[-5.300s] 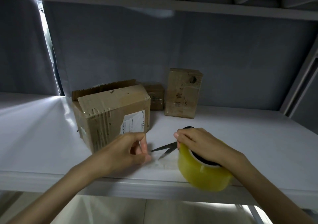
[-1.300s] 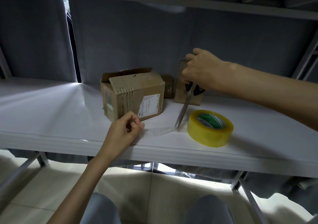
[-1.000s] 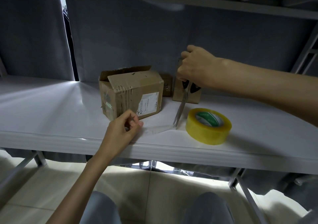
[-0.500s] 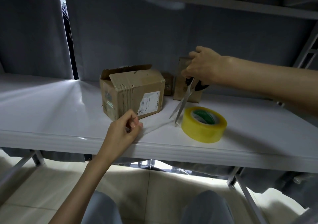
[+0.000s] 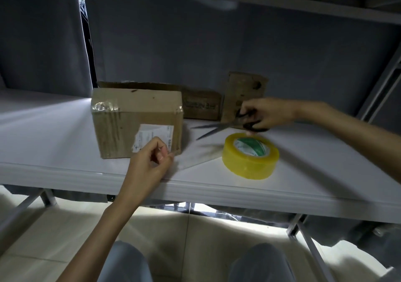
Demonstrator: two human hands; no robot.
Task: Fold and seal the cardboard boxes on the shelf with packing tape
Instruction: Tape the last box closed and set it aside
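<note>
Open-bladed scissors (image 5: 225, 125) are gripped by the right hand (image 5: 263, 113), far of the tape roll (image 5: 250, 156), while a clear tape strip (image 5: 195, 157) is pinched by the left hand (image 5: 149, 164).

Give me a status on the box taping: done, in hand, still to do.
Done: nothing looks sealed for certain; the big box has old tape on its corner and a rear flap standing up. In hand: the left hand pinches a clear tape strip pulled from the tape roll, and the right hand holds open scissors above it. Left: apply the strip, close that flap, then the two small boxes behind.
</note>
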